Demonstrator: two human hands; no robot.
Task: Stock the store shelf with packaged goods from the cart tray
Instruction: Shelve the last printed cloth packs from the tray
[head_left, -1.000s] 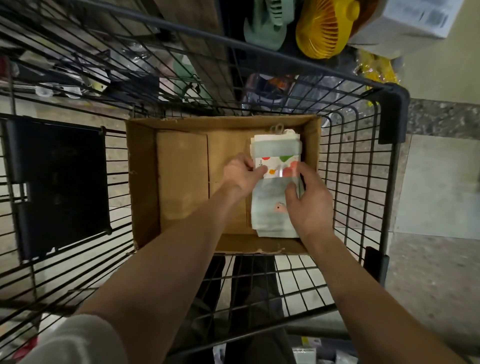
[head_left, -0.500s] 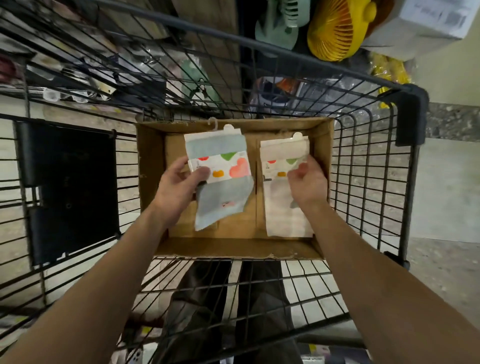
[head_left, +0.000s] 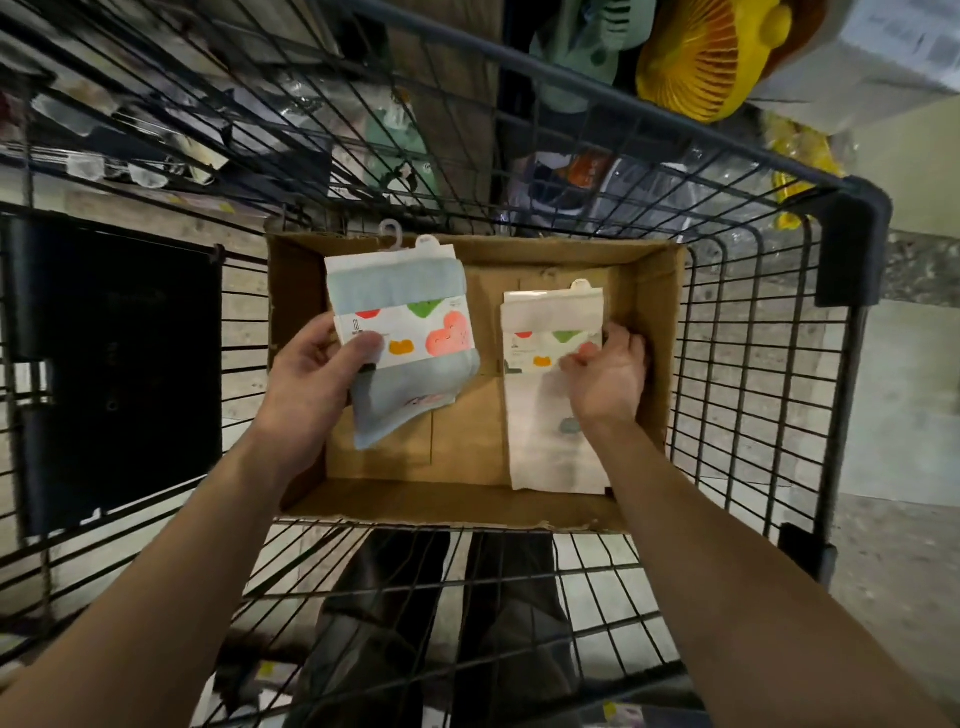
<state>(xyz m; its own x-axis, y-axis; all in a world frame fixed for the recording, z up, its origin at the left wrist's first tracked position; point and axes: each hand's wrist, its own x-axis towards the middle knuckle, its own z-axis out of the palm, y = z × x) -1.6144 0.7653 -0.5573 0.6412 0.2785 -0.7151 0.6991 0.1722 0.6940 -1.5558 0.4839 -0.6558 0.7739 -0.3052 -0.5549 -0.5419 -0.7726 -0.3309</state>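
Observation:
A shallow cardboard tray sits in the wire cart. My left hand grips a pale blue sock pack with a white band of coloured shapes and a small plastic hook, lifted above the tray's left half. My right hand pinches the band of a white sock pack that lies flat on the tray's right side. The two packs are apart.
The black wire cart surrounds the tray, with a dark corner cap at the far right. Beyond it hang shelf goods: a yellow fan, a green item, a white box. A black panel is at left.
One second ago both hands held a single stack at the tray's right. My left hand has carried the blue pack leftward and up; my right hand stays on the white pack.

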